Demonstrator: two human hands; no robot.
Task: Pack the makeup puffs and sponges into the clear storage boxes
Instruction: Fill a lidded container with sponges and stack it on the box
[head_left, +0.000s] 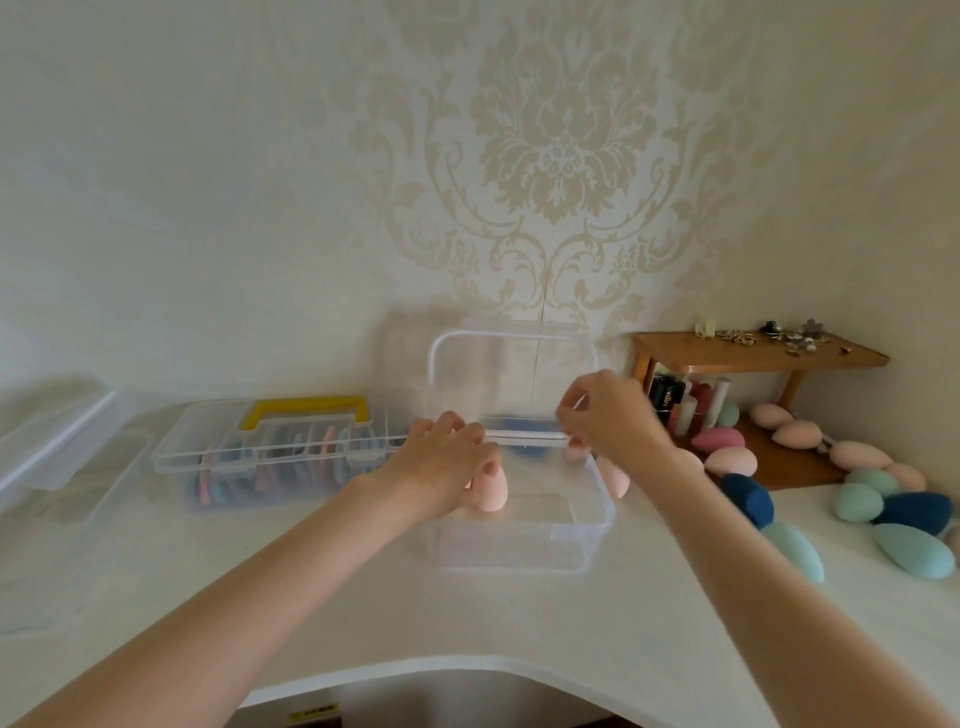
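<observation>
The left hand grips a peach sponge inside the open clear box; the right hand, fingers pinched, hovers at its rear rim, contents unclear. Crowded sponges could tip. Right of the box, a black pack reads roughly "vdity".

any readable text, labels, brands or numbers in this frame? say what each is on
"vdiry", roughly: white letters running vertically on the black box under the wooden shelf; blurred, so the reading is uncertain.
Yellow sticker below the desk edge: dark print, too small and blurred to read.
No print shows on the open clear box, the yellow-handled organizer or the sponges.
</observation>
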